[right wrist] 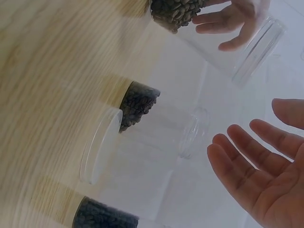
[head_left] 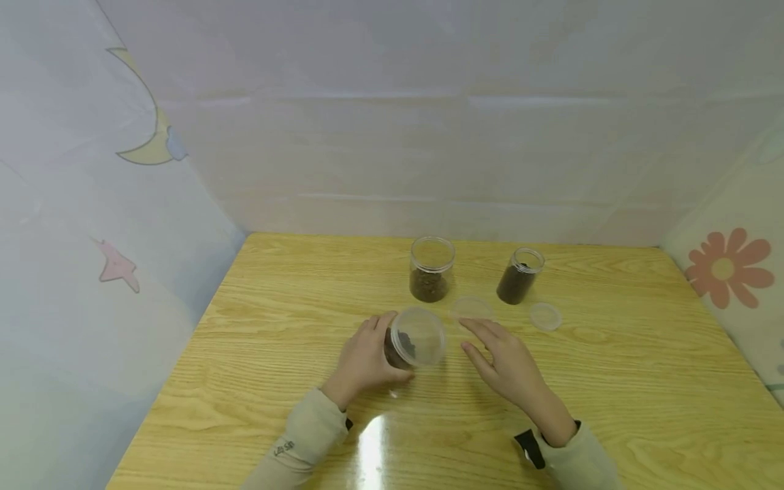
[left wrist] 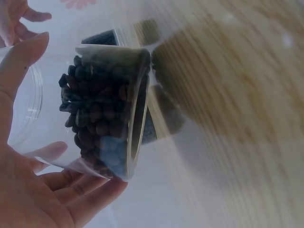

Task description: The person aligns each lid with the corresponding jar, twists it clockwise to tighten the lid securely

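Note:
My left hand [head_left: 367, 354] grips a clear plastic jar [left wrist: 52, 104], thumb on one side and fingers round the other. Dark brown beans [left wrist: 99, 104] fill its lower part, and its round top [head_left: 421, 337] looks milky in the head view. To the right of this jar is my right hand [head_left: 508, 361], holding nothing, its fingers [right wrist: 266, 161] extended and apart. Just beyond those fingertips a translucent round lid [head_left: 471, 307] lies on the table. In the left wrist view, part of the right hand shows at the top left corner.
Farther back on the wooden table [head_left: 275, 299] stands a wide uncovered jar [head_left: 430, 279] partly filled with dark pieces. A narrower uncovered jar [head_left: 516, 282] with dark contents stands right of it, near a smaller lid [head_left: 545, 316]. Pale printed sheeting [head_left: 367, 150] surrounds the table.

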Available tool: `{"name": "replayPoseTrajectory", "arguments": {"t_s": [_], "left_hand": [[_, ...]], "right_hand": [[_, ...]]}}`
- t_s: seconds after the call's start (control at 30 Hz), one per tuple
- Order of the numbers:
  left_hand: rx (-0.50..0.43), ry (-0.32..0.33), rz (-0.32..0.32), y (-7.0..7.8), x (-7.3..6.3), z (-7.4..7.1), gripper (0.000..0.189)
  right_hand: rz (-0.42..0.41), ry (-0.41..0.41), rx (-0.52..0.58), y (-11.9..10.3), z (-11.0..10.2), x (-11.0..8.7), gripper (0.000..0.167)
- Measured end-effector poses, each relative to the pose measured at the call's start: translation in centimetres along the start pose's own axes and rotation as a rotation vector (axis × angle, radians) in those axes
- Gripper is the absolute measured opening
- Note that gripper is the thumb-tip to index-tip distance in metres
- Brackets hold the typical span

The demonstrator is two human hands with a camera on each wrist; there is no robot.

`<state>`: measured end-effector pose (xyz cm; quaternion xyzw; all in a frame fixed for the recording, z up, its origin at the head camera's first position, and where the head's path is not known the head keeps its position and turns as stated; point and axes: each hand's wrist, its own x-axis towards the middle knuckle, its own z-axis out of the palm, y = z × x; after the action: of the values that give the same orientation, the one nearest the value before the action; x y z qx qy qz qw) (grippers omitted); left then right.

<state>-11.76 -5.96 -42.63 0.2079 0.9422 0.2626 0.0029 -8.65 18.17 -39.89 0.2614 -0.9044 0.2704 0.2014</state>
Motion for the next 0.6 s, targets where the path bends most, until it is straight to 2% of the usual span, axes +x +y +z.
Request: {"name": "replayPoseTrajectory", "arguments": {"t_s": [0.6], "left_hand": [[-0.168,-0.026,-0.028,-1.2,0.2,-0.1,0.096]], "right_hand": [[0.015,-0.006,0.003,0.4,0.2,-0.4,0.037]]}}
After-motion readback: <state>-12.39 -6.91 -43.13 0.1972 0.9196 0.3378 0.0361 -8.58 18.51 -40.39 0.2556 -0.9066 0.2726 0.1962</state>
